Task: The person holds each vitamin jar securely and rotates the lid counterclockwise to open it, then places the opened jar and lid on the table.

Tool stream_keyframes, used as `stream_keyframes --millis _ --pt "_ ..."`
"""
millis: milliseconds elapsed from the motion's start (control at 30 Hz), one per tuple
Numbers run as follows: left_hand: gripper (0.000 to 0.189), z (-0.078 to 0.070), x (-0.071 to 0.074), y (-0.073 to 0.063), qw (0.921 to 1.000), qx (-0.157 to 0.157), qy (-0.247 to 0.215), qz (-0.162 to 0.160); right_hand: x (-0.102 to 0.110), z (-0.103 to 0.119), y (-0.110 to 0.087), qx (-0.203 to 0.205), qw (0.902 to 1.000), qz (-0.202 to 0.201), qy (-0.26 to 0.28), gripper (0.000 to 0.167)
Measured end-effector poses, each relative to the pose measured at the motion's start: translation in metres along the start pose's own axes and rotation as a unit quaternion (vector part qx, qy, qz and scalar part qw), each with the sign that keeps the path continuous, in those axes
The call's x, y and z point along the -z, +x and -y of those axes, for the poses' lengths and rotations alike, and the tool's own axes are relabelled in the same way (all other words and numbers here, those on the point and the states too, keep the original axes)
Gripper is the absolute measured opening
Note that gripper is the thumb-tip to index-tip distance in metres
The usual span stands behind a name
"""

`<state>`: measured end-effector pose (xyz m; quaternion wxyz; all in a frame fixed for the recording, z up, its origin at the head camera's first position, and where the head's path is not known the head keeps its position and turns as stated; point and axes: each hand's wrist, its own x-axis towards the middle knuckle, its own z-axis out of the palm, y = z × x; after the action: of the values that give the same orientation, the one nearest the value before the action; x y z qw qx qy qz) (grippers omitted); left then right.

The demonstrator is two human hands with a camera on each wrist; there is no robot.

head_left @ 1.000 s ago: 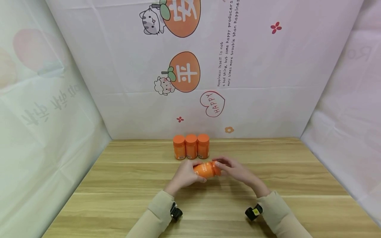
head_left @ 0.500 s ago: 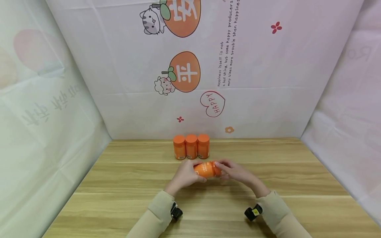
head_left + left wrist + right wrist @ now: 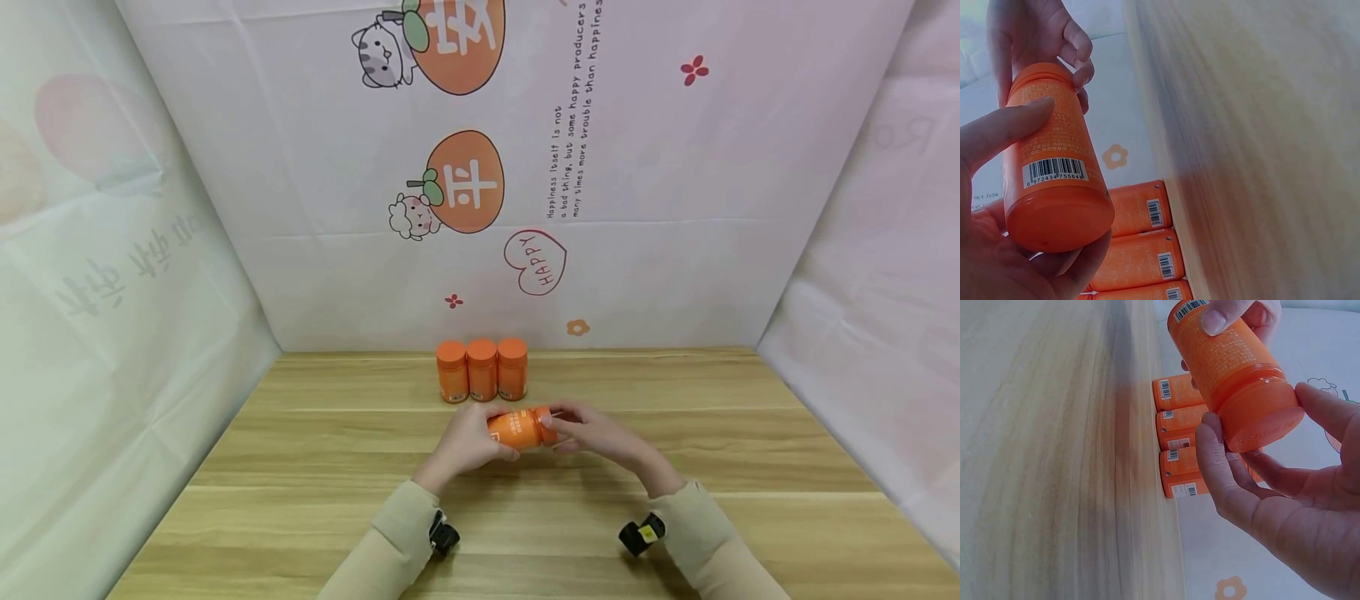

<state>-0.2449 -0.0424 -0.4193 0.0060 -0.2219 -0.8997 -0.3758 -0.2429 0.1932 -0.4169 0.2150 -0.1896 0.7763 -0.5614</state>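
Note:
An orange bottle (image 3: 514, 429) lies tilted nearly sideways in the air, its lid pointing right. My left hand (image 3: 467, 438) grips it round the body; in the left wrist view the thumb lies across the label above a barcode, and the bottle's base faces the camera. At the other end my right hand (image 3: 600, 433) holds the orange lid (image 3: 1261, 415) between thumb and fingertips, as the right wrist view shows. The lid sits on the bottle's neck. Behind the hands, three matching orange bottles (image 3: 482, 371) stand upright in a row, side by side.
A wood-grain table (image 3: 337, 483) lies under both hands. White printed cloth (image 3: 645, 250) rises behind the bottles and along both sides. Each wrist carries a small black camera, such as the left one (image 3: 444, 533).
The right hand's fingers have shifted round the lid, lifting and regripping. The left hand and the bottle stay almost in place. The three standing bottles have not moved.

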Motion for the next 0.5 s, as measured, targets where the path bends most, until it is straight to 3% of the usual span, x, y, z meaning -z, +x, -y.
stream_keyframes --millis 200,500 --pt "0.056 0.0001 -0.0002 0.0004 1.0000 0.006 -0.004 0.001 0.0012 0.0009 -0.0006 0.019 0.9998 -0.003 -0.004 0.057" --pt "0.056 0.0011 -0.0001 0.0007 1.0000 0.002 -0.007 0.005 0.0022 0.0035 -0.0019 0.049 0.9966 -0.015 -0.064 0.052"
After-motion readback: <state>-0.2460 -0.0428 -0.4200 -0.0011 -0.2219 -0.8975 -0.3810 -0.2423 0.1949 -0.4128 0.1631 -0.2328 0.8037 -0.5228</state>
